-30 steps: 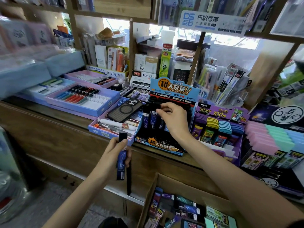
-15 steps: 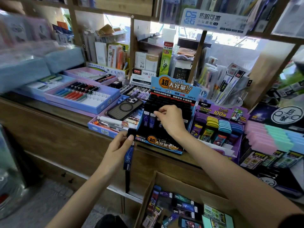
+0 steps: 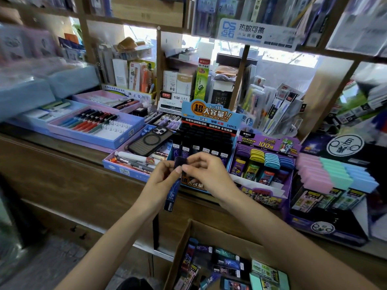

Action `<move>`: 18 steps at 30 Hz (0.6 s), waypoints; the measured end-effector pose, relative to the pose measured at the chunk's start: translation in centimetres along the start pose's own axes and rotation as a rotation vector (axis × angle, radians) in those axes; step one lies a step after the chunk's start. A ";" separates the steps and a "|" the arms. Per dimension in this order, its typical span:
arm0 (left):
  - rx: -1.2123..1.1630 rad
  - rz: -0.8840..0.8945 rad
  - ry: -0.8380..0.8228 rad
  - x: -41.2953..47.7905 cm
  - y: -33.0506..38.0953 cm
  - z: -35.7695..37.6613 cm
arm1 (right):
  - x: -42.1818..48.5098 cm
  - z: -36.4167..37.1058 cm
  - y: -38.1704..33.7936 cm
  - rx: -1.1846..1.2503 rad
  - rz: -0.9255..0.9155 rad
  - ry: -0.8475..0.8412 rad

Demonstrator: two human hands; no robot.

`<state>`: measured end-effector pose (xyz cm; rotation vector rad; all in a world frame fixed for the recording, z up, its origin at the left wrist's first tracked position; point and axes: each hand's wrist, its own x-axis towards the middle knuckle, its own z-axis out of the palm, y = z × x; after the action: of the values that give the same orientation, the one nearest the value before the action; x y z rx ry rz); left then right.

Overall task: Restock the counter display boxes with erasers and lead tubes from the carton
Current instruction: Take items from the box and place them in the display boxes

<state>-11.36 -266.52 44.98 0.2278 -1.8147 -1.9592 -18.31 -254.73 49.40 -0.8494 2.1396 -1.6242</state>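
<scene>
While both hands met at the middle of the frame, just in front of the counter (image 3: pixel 69 185) edge, they shared one lead tube (image 3: pixel 172 195). The left hand (image 3: pixel 165 182) had its fingers curled round the tube's upper part. The right hand (image 3: pixel 207 174) pinched the dark cap end between thumb and forefinger, its other fingers loosely bent. The tube hung nearly upright, its blue lower end showing below the left hand.

Directly behind the hands stood the blue display box (image 3: pixel 209 116), with rows of black-capped tubes under a tall printed header card. Touching it on the right was a purple display box (image 3: pixel 270 143) with yellow, blue and purple erasers in rows. Further right lay pastel blocks (image 3: pixel 335 174) in pink, teal and blue.

Left of the blue box, a phone (image 3: pixel 149 141) lay face down across a low tray of pens. Beyond it, at the left middle, sat a lilac pen tray (image 3: pixel 83 137).

At the bottom centre, below the counter edge, the open carton (image 3: pixel 188 243) held more tubes and packets.

Across the top ran wooden shelves (image 3: pixel 136 17) crowded with stationery. A blue-and-white sign (image 3: pixel 257 32) hung at the upper right, and daylight showed through gaps behind the goods. A grey floor (image 3: pixel 41 264), blurred, filled the lower left.
</scene>
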 end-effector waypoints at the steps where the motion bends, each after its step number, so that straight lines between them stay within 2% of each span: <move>1: 0.026 0.008 -0.011 0.1 0.2 0.1 | -0.1 -0.2 0.0 0.031 0.020 -0.009; 4: 0.113 0.026 -0.043 0.3 0.5 0.2 | 0.1 -1.1 0.0 0.071 0.021 -0.019; 6: 0.226 0.073 -0.037 0.8 0.4 -0.2 | 0.7 -2.0 -0.4 0.075 0.005 0.048; 11: 0.848 0.187 0.120 2.9 -1.2 -2.9 | 3.2 -5.0 -1.4 -0.187 -0.122 0.342; 15: 0.907 0.050 0.103 3.8 -2.6 -3.8 | 4.0 -4.5 -0.6 -0.290 -0.176 0.342; 18: 0.999 0.097 0.075 4.1 -3.2 -3.7 | 4.3 -3.6 0.0 -0.375 -0.208 0.321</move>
<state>-14.08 -271.58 42.16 0.4893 -2.5307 -0.8148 -23.75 -254.68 50.89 -1.0029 2.7205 -1.5654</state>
